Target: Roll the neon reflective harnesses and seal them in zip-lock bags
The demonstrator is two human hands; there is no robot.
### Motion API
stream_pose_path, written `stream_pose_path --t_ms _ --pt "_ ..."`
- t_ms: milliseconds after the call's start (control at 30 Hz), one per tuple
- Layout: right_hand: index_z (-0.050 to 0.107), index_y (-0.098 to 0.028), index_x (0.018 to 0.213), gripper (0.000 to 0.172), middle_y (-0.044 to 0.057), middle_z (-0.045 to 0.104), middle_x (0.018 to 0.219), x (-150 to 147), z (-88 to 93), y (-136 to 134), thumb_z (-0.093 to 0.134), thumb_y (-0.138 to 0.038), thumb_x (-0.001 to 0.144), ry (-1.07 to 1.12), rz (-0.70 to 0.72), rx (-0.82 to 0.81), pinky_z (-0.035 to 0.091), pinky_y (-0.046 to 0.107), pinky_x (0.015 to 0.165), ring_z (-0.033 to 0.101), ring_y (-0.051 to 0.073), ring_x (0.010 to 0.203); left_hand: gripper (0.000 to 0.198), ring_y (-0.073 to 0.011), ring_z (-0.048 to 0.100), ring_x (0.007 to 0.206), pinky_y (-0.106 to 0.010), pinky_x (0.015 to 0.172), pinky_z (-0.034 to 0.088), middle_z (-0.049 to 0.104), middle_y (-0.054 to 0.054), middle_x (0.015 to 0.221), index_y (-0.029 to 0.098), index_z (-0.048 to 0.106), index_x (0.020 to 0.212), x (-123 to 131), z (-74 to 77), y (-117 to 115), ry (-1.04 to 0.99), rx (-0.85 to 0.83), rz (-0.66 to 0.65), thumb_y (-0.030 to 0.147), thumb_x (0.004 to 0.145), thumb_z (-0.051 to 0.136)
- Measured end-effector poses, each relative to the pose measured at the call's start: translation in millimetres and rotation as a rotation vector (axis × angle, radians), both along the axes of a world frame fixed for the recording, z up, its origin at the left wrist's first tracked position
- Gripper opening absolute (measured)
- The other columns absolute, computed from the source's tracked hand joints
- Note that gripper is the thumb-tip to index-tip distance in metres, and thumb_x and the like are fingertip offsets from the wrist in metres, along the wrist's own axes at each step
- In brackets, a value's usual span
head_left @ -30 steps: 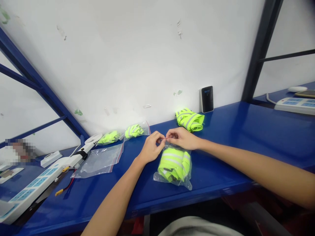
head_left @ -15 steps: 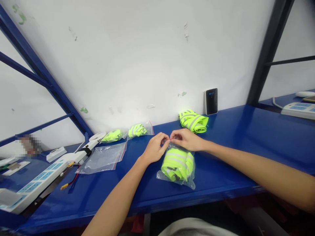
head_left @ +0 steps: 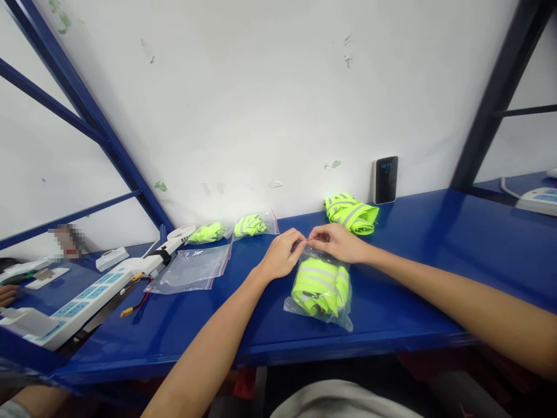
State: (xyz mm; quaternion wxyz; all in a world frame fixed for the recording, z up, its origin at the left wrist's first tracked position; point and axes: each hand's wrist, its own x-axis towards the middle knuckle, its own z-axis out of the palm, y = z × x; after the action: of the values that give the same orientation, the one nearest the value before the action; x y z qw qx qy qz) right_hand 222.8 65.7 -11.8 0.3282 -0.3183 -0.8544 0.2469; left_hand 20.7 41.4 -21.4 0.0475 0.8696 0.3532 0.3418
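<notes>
On the blue table [head_left: 418,232], near its front edge and before the person, lies one clear bag [head_left: 319,299], and inside it is one yellow-green bundle [head_left: 319,278] of cloth with grey stripes. Two bare hands are working at the upper edge of this bag, where a thin red line shows. The left hand [head_left: 286,253] pinches the edge between thumb and forefinger; the right hand [head_left: 336,242] pinches it just beside, so that the fingertips of both are very near to each other. Whether they touch, I cannot tell.

Toward the wall [head_left: 243,104] stand three more such bundles: two are in their own bags at the back left, namely a first packed bundle [head_left: 208,233] and a second packed bundle [head_left: 250,225], and one loose bundle [head_left: 351,215] lies behind the right hand. This makes four bundles. Together with one flat bag [head_left: 191,268] to the left, the bags are also four.

One black-faced device [head_left: 386,180] leans upright at the wall. Two power strips [head_left: 93,296] are seen, one at each side, and two yellow connectors [head_left: 126,312] lie beside the left one.
</notes>
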Motion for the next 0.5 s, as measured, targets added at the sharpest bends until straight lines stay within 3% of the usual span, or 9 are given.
stream_pose_path --t_ms 267,500 --pt "0.073 -0.014 0.080 0.027 0.005 0.069 0.067 4.0 3.7 4.3 0.061 -0.037 0.081 -0.025 -0.037 -0.052 0.041 0.025 0.055 0.057 0.016 0.060 0.025 -0.0147 0.054 0.077 -0.028 0.073 0.042 0.056 -0.003 0.086 0.018 0.061 0.088 0.1 0.3 8.4 0.000 -0.003 -0.026 0.031 0.097 0.041" --pt "0.074 -0.014 0.080 0.029 0.006 0.071 0.069 -0.8 4.8 7.3 0.061 -0.040 0.082 -0.021 -0.086 -0.032 0.042 0.026 0.055 0.058 0.016 0.061 0.023 -0.0145 0.056 0.079 -0.028 0.073 0.042 0.060 -0.004 0.090 0.017 0.068 0.080 -21.9 11.8 22.8 -0.011 0.011 -0.016 0.031 0.092 0.054"
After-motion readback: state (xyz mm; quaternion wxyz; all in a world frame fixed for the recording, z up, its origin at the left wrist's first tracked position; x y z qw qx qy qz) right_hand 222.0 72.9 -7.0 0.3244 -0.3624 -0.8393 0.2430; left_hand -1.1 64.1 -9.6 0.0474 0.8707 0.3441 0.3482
